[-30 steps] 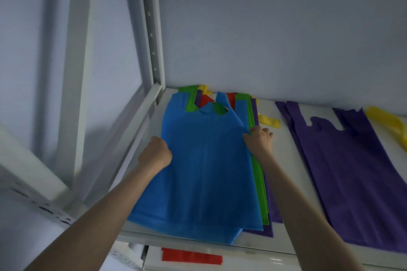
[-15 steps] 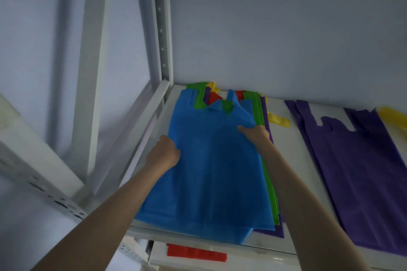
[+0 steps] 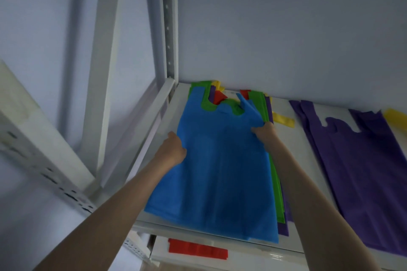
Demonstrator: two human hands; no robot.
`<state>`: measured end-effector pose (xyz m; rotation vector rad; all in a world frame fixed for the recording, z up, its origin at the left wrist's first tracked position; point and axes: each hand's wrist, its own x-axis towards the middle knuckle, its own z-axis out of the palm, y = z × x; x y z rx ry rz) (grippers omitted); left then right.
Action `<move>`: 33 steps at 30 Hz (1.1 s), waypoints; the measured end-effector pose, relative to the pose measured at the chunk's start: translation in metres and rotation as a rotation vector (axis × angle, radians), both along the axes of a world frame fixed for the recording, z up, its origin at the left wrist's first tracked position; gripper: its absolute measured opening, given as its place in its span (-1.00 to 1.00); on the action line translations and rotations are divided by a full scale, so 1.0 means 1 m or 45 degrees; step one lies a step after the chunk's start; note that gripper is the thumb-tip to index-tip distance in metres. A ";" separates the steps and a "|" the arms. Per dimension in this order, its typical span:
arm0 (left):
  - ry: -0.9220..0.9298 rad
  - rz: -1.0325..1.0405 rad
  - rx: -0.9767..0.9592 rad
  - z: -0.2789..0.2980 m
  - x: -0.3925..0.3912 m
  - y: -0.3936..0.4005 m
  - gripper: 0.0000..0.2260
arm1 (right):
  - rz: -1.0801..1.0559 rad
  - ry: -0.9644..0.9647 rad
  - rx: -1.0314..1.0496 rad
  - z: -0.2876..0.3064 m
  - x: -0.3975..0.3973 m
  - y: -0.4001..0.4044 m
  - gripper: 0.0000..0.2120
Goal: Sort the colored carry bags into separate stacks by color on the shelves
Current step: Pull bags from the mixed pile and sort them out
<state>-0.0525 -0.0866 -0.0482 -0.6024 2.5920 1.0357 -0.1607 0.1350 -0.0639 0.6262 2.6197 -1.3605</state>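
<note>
A blue bag lies on top of a mixed pile in the centre of the frame, on a white shelf. Both hands hold this bag by its side edges. The left hand, left of centre, has its fingers curled and clamped on the left edge of the blue bag. The right hand, right of centre, pinches the right edge, just below the bag's handle; the fabric is a little gathered there.

Under the blue bag there are green bags, showing along the right side and at the top of the pile, and under them purple fabric. Red and yellow pieces show between the handles at the top.

At the right of the frame a purple bag lies flat on the same shelf, apart from the pile. A yellow strip lies between them, near the right hand. At the bottom, on a lower level, a red bag is partly seen.
</note>
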 end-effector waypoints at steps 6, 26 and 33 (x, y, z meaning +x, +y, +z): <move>0.033 0.074 0.121 0.002 0.001 0.002 -0.54 | -0.083 -0.052 -0.155 -0.004 0.004 0.007 -0.54; 0.247 -0.093 -0.033 0.013 0.012 0.020 -0.58 | 0.158 0.076 0.134 0.002 0.030 0.009 -0.57; 0.312 -0.447 -0.028 0.022 0.018 0.043 -0.58 | 0.173 0.095 0.127 0.009 0.037 0.019 -0.54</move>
